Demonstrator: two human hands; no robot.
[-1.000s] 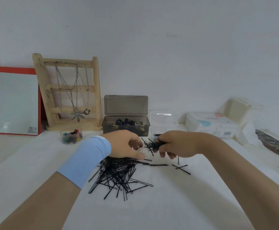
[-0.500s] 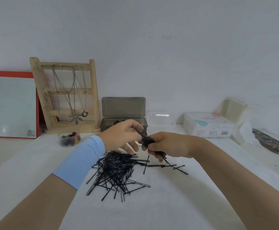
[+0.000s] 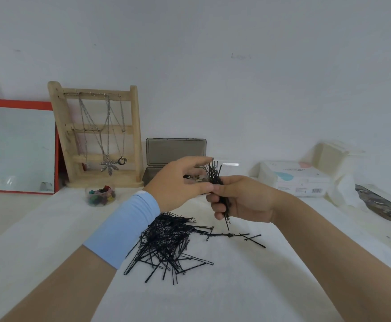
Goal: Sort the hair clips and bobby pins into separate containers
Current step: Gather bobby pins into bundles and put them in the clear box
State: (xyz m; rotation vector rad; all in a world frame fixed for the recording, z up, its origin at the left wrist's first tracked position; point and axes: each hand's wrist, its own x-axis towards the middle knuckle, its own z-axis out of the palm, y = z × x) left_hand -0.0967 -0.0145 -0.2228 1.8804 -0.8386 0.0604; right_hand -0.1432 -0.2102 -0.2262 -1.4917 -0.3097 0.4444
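The right grip (image 3: pixel 243 201) is clenched round a bundle (image 3: pixel 215 176) of black bobby pins, held nearly upright, with pin ends sticking out above the thumb and below the little finger. The left grip (image 3: pixel 178 184) is released. Its fingers are stretched out, the forefinger touches the top of the bundle and the thumb meets the right thumb beside it. A pale blue sleeve (image 3: pixel 124 231) covers the left wrist.

Both grips hang above the white bench (image 3: pixel 224 296). At the back left a red-framed mirror (image 3: pixel 25 147) leans on the wall. Just right of it is a wooden stand (image 3: pixel 134 135) hung with necklaces. At the back right lies a white pack (image 3: pixel 299 180) with a blue drop mark and a barcode; its print is too small to read. A grey box (image 3: pixel 176 151) with its lid raised stands behind the left grip, and small dark things lie inside it.

The pile (image 3: pixel 166 242) of bobby pins lies on the bench below the left grip, under and left of the bundle. A round clear cup (image 3: pixel 100 196) of coloured clips (image 3: pixel 104 192) stands in front of the stand, well left of the grips. A few loose pins (image 3: pixel 248 237) lie right of the pile, beneath the right grip.
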